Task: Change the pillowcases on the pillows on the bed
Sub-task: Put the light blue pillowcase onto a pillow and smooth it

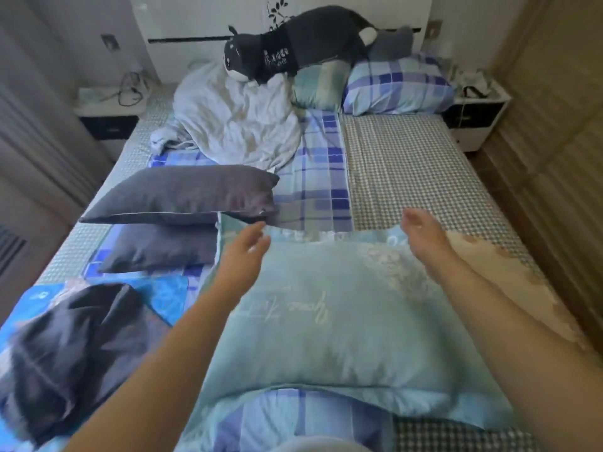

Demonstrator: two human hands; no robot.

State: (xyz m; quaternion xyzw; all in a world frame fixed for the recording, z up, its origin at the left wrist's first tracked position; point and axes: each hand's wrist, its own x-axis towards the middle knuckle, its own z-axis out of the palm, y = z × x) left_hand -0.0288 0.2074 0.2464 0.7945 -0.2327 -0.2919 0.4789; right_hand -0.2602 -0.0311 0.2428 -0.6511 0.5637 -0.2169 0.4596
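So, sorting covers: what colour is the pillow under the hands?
Light teal pillow, head view.

Head view of a bed (404, 164) seen from its foot. A light blue pillow (329, 324) with pale script lies across the near end. The left hand (243, 252) and right hand (421, 233) reach over its far edge, fingers relaxed, gripping nothing. To the left, two dark grey pillows (182, 194) are stacked; a crumpled dark pillowcase (65, 347) lies nearer. At the headboard rest a white duvet (235, 119), a plaid pillow (398, 83) and a dark plush toy (300, 44).
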